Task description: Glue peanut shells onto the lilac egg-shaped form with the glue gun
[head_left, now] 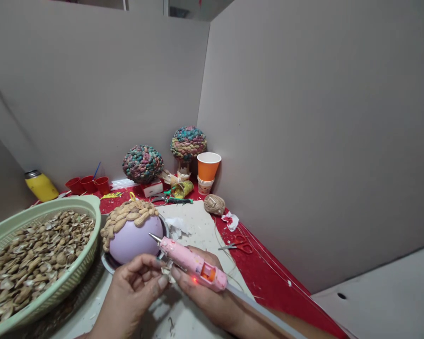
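Note:
A pink glue gun [189, 261] with a lit red light is in my right hand [205, 287], its metal tip pointing up and left towards the ball. My left hand [134, 287] pinches a small pale shell piece [168, 272], and my right fingertips are close beside it. Behind my hands, a lilac ball [136, 241] rests in a round metal bowl [109, 263]. Rows of peanut shells [130, 215] cover the top and left side of the ball. The glue gun tip overlaps the ball's right edge in view; whether they touch I cannot tell.
At left stands a green basket [95, 221] of shells. Along the back are a yellow jar [41, 186], red cups [88, 183], two colourful shell-covered balls [143, 163], pliers [178, 200] and an orange cup [208, 167]. Twine [215, 205] and red scissors [242, 244] lie to the right.

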Tool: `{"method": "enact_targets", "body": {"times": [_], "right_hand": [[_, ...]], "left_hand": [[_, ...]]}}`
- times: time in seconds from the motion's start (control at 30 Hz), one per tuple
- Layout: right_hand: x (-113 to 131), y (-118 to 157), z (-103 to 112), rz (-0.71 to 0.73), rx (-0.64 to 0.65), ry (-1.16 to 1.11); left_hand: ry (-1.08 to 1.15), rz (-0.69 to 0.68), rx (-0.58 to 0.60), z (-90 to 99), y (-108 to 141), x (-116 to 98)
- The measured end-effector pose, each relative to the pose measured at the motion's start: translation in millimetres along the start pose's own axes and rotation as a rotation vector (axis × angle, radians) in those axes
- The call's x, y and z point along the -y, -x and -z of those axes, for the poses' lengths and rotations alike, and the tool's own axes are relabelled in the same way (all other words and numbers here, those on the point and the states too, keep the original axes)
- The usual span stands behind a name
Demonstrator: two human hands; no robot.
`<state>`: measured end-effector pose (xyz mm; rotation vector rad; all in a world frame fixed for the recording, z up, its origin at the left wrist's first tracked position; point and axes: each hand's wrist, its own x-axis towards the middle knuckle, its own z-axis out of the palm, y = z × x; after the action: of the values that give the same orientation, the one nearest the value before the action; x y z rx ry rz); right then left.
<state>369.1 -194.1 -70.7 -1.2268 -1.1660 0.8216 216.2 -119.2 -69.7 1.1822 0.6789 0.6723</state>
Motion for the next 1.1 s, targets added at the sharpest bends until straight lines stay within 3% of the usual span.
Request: {"method": "enact_targets", "body": {"times": [0.53, 0.67, 0.83, 1.1], "right_hand": [[-0.7, 2.2, 0.2, 0.003, 0.009, -0.101], [-0.4, 1.3, 0.5, 0.052, -0.013, -0.050], [0.8, 0.3, -0.3, 0.044, 0.013, -0.091], [-6.1, 1.9, -1.1, 0.007, 0.075, -0.245]], "left_hand": [[-0.048, -0.082, -0.015, 3.8, 2.4, -1.3], [-0.021, -0.046, -0.072, 3.0, 2.7, -2.8], [-0.010, -0.025, -0.033, 1.6, 2.8, -1.1], [-0.113, -0.152, -0.042, 5.5, 2.7, 3.2]]}}
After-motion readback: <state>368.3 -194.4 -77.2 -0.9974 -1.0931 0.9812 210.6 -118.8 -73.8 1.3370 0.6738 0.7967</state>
